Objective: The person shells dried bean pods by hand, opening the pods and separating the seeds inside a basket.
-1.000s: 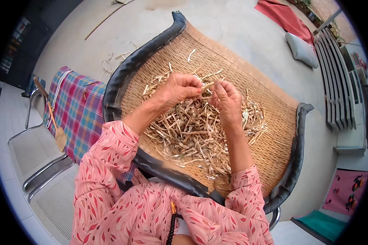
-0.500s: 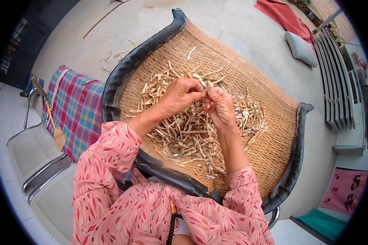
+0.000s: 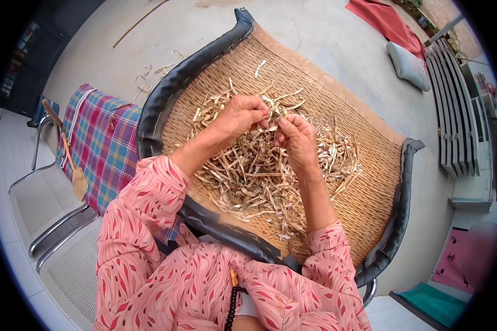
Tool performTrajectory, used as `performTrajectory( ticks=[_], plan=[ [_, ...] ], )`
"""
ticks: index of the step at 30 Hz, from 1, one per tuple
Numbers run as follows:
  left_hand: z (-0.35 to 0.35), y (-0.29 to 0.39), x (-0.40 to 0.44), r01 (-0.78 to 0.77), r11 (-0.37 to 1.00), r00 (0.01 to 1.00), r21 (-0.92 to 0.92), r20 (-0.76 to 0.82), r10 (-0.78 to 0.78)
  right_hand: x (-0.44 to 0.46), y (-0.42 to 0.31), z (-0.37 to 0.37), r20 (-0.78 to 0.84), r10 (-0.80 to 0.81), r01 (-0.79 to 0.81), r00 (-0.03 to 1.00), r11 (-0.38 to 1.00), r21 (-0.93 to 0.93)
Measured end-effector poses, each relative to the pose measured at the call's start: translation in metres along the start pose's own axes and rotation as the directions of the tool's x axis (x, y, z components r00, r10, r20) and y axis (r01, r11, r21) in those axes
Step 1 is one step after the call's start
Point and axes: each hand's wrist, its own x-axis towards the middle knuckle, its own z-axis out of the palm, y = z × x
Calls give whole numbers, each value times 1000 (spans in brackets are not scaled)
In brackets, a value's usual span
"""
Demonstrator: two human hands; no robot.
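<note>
Woven tan tray point(image 3: 364, 154), blk edging point(image 3: 161, 105) along sides & near edge, sits directly before person's torso point(image 3: 193, 287). Dry pods point(image 3: 254, 171), straw-col., heaped approx. mid-tray, some spread to R; one loose pod point(image 3: 260, 68) lies apart, toward far end of tray. L hand point(image 3: 242, 118): above heap, thumb & fingers narrow, drawn tog. at tips. R hand point(image 3: 299, 140): just beside L, also above heap, fingers curled, thumb agst. forefinger. Whether either pinches a pod pc.: cannot tell, too small. L side: checked cloth point(image 3: 102, 149), wooden paddle point(image 3: 79, 183) in front of it, perforated metal seats point(image 3: 47, 190) below. Floor point(image 3: 326, 60) beyond tray: pod scraps point(image 3: 163, 69) at L; grey cushion point(image 3: 408, 66) at far R, next to red cloth point(image 3: 384, 23). Lower R: teal mat point(image 3: 433, 303), pink cloth point(image 3: 453, 262) nearby.
</note>
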Motion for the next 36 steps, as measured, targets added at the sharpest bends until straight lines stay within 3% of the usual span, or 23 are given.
performTrajectory(
  ticks=[6,14,17,19,23,29,32,34,35,36],
  plan=[
    [-1,0,1,68,997,996,-49,67,-65,-2,-4,6,-50,19,-16,999,998,61],
    [0,3,2,148,988,989,-48,39,-146,0,-4,1,-12,5,-2,1000,977,215],
    [1,3,1,154,987,988,-38,29,-153,-1,-4,2,-56,-34,41,998,992,118],
    [0,2,1,155,987,988,-41,34,-154,-2,0,1,-76,-154,147,985,985,-96],
    [1,4,1,166,986,985,-29,39,-165,-7,-3,8,-105,-304,226,947,861,-456],
    [-1,1,3,158,987,986,-33,62,-155,-5,2,6,-37,-492,314,870,611,-727],
    [0,4,1,145,988,987,-50,72,-141,-5,1,6,-55,-441,276,896,648,-710],
    [0,4,0,137,989,987,-55,86,-132,-2,5,3,-107,-318,238,942,858,-455],
    [0,3,1,134,989,987,-55,98,-129,0,6,2,-118,-250,204,961,929,-308],
    [0,3,0,131,990,986,-55,111,-125,-1,4,4,-120,-254,211,960,933,-291]
  ],
)
